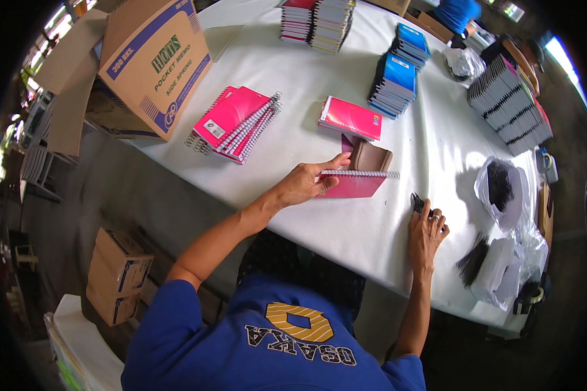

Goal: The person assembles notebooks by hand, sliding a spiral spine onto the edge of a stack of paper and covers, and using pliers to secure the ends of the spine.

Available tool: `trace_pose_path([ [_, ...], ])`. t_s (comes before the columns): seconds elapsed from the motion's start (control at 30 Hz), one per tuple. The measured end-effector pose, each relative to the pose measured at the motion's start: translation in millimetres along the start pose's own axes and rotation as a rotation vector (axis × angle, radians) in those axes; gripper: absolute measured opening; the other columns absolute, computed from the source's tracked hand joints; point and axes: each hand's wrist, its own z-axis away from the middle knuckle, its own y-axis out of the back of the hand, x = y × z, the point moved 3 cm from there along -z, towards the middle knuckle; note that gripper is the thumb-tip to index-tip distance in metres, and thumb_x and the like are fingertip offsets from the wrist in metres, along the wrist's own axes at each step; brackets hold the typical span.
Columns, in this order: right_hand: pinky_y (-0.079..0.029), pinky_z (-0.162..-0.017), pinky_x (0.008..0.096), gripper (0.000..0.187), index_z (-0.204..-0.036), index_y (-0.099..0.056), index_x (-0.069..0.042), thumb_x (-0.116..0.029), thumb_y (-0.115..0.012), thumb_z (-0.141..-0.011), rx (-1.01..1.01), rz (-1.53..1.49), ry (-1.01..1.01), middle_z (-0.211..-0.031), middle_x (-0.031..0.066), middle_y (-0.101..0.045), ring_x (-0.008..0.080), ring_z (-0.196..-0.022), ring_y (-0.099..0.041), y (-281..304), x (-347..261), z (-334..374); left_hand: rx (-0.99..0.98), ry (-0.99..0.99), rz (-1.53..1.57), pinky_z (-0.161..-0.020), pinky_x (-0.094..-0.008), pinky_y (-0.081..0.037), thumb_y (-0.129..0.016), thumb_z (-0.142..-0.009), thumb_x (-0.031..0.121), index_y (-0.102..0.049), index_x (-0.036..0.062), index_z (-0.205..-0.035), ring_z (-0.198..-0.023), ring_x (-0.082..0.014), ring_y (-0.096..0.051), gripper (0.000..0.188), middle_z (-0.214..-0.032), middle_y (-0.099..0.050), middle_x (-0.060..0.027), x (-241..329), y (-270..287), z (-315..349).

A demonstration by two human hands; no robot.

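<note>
My left hand point(304, 181) pinches the left end of a pink spiral notebook point(353, 187), held tilted with its wire coil up, at the table's near edge. Just behind the notebook stands a brown curved block point(372, 157). To the right, my right hand point(426, 236) rests on the table, fingers curled around a small black hand tool point(417, 204); its exact kind is partly hidden. A short stack of pink notebooks point(351, 118) lies beyond the block. Left of it sits a fanned pile of pink spiral notebooks point(233, 122).
A large open carton point(157, 72) occupies the table's left end. Blue notebook stacks point(395, 81) and tall notebook stacks point(510, 104) stand farther back. Plastic bags with black wires point(502, 189) lie at right. Smaller cartons point(119, 277) sit below left. Another person point(456, 14) is at the back.
</note>
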Motion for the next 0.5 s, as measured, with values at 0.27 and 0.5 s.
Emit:
trace_pose_path([
  [0.27, -0.051, -0.068, 0.0420, 0.037, -0.123, -0.055, -0.002, -0.002, -0.060, -0.087, 0.013, -0.717, 0.150, -0.088, 0.0169, -0.059, 0.0316, -0.076, -0.062, 64.0, -47.1, 16.7, 0.193, -0.129, -0.542, -0.076, -0.0339, -0.057, -0.064, -0.091, 0.038, -0.051, 0.0099, -0.139, -0.098, -0.0242, -0.070, 0.057, -0.122, -0.067, -0.0125, 42.2, -18.9, 8.5],
  [0.5, -0.051, -0.074, 0.0395, 0.048, -0.123, -0.056, -0.001, -0.003, -0.069, -0.077, 0.109, -0.760, 0.332, -0.099, 0.0130, -0.057, 0.0287, -0.087, -0.060, 113.0, -113.6, 12.9, 0.415, -0.294, -0.929, -0.065, -0.0339, -0.057, -0.071, -0.085, 0.028, -0.055, 0.0143, -0.136, -0.089, -0.0267, -0.071, 0.055, -0.111, -0.069, -0.0150, 75.2, -31.6, 13.6],
])
